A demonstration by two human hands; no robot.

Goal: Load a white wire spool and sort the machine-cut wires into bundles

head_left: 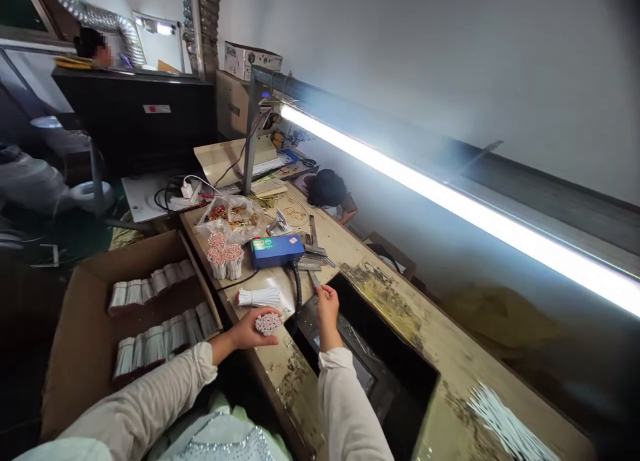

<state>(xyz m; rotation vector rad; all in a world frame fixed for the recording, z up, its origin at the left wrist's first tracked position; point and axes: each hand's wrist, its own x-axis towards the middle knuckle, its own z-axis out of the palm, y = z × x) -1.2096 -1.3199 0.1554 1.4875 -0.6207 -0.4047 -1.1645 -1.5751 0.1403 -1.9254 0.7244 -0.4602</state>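
Note:
My left hand (249, 329) is closed around a bundle of thin white wire-like pieces (269, 323), whose cut ends face up toward me. My right hand (328, 309) pinches a thin, flat metal strip or blade (315, 279) pointing away from me, over a dark opening in the bench. A second white bundle (259, 297) lies on the bench just beyond my left hand. Past it, several bundles with pinkish ends (225, 255) stand upright beside a blue box-shaped device (277, 251). A thick black cable (299, 294) runs from this device toward the opening.
On the left, a cardboard box (83, 327) holds rows of white bundles. A clear plastic bag (233, 215) and metal tools (314, 241) lie farther back. Loose white strands (505, 421) lie at right, below a bright tube lamp (425, 187). Two other people (326, 189) are beyond the bench.

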